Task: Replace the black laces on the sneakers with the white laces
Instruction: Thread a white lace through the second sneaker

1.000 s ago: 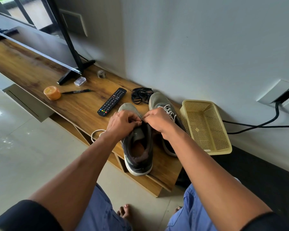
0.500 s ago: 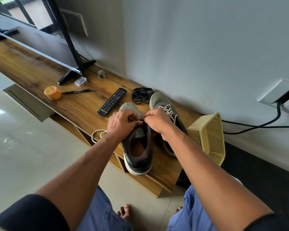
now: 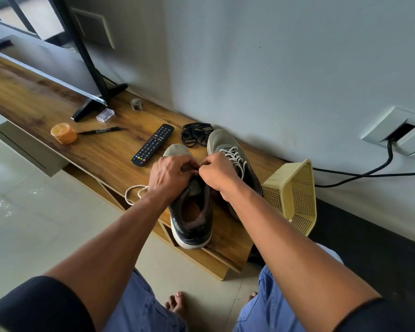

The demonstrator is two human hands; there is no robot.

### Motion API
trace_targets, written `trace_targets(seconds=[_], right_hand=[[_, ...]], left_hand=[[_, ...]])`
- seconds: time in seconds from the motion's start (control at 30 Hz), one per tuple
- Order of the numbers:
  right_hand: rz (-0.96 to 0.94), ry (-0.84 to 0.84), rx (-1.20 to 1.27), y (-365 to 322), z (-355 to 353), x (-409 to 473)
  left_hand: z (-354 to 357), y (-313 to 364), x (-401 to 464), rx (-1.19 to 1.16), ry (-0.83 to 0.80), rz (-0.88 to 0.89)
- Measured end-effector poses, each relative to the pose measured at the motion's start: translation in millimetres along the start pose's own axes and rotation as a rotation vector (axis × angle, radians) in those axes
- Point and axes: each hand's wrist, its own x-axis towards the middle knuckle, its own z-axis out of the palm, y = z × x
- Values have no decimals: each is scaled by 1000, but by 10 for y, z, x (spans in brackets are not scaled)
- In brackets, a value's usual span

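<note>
Wooden shelf (image 3: 58, 97) along a pale wall carries both sneakers. Over the nearer sneaker (image 3: 192, 212), the left hand (image 3: 171, 174) and right hand (image 3: 217, 172) meet with fingers curled, pinching at its eyelets; the white lace (image 3: 133, 194) loops out below the left wrist. Just beyond the right hand sits the other sneaker (image 3: 225, 144), already white-laced, with the black laces (image 3: 195, 134) heaped past the knuckles. Right of the right forearm, a yellow basket (image 3: 292, 190) lies tipped on its side.
</note>
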Motion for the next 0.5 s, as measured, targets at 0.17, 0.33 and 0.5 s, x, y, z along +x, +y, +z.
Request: trace_targets(seconds=[0.17,0.33,0.5], right_hand=[[-28,34,-51,-39,7,-76],[-53,39,-121,-83,51,-99],[-102,-10,-225,-126,0,-75]], left_hand=[[27,40,-6,44,21,36],[26,62,19,59,22,45],[-21,15,49,34,-7,70]])
